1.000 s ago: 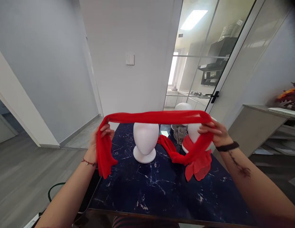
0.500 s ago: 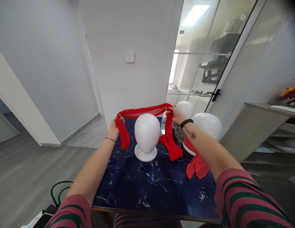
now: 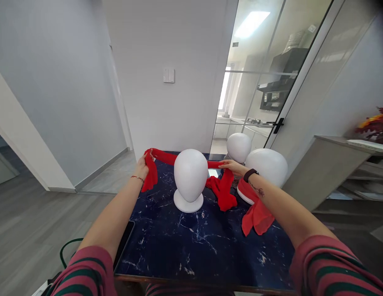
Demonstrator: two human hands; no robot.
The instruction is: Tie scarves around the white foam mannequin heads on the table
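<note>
A long red scarf (image 3: 165, 156) stretches behind a white mannequin head (image 3: 190, 174), which stands upright on its round base. My left hand (image 3: 142, 165) grips the scarf to the left of the head, and a short end hangs down from it. On the right, my right hand (image 3: 233, 166) pinches the scarf; the rest drops to the table and lies bunched there. The head hides the scarf's middle stretch.
The dark blue marbled table (image 3: 191, 246) bears it all. At right stand a larger white mannequin head (image 3: 267, 164) with a red scarf (image 3: 257, 217) round its neck, and another white head (image 3: 239, 147) behind. A dark flat device (image 3: 125, 238) lies at the left edge.
The scarf has dropped from above the head's top to lower behind it. My left hand has moved outward left; my right hand has moved lower and slightly right.
</note>
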